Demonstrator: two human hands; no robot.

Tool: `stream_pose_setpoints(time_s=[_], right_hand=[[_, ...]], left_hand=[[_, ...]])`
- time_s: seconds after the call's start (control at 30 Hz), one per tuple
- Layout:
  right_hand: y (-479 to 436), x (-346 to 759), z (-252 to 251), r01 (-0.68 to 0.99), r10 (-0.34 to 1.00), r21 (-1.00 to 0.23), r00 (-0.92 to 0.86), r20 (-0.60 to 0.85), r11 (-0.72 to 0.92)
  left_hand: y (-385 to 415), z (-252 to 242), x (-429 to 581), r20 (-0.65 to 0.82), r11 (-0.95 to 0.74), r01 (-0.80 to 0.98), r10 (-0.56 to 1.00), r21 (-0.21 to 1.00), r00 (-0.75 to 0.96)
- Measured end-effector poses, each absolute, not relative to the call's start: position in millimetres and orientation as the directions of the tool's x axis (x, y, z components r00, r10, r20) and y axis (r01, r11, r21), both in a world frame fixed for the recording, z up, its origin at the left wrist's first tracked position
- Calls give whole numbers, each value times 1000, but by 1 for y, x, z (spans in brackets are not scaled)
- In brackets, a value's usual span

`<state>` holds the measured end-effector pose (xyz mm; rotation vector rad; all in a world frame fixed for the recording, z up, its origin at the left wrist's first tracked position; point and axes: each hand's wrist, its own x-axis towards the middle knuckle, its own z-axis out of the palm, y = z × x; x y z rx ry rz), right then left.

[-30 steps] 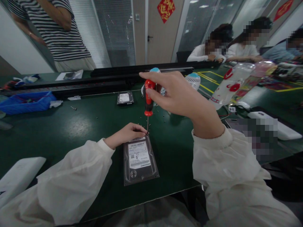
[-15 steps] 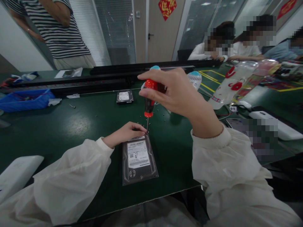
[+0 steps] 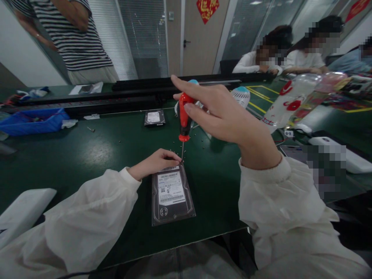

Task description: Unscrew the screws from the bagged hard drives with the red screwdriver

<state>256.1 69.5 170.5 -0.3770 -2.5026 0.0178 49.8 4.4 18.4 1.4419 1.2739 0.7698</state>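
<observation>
The screwdriver [image 3: 183, 112] is red and black. The hard drive [image 3: 171, 201] is dark grey with a white label. The sleeves [image 3: 279, 201] are white, the surface [image 3: 101, 155] dark green, the tray [image 3: 35, 124] blue, and a bystander's shirt [image 3: 72, 38] black-and-white striped.

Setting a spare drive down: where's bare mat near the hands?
Bare green mat lies between the blue tray and the left sleeve. There's also a strip between the labelled hard drive and the right sleeve. Crowded: loose screws above that drive, around the screwdriver.
</observation>
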Motion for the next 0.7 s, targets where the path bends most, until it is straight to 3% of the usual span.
stream_pose_setpoints(time_s=[0.13,0.7], right_hand=[[70,257,171,293,291,-93,-762,578,952],[79,255,166,142,238,-201,-743,625,969]], left_hand=[[5,17,49,-155,75,312,958,947,241],[4,16,49,-144,63,311,959,948,245]])
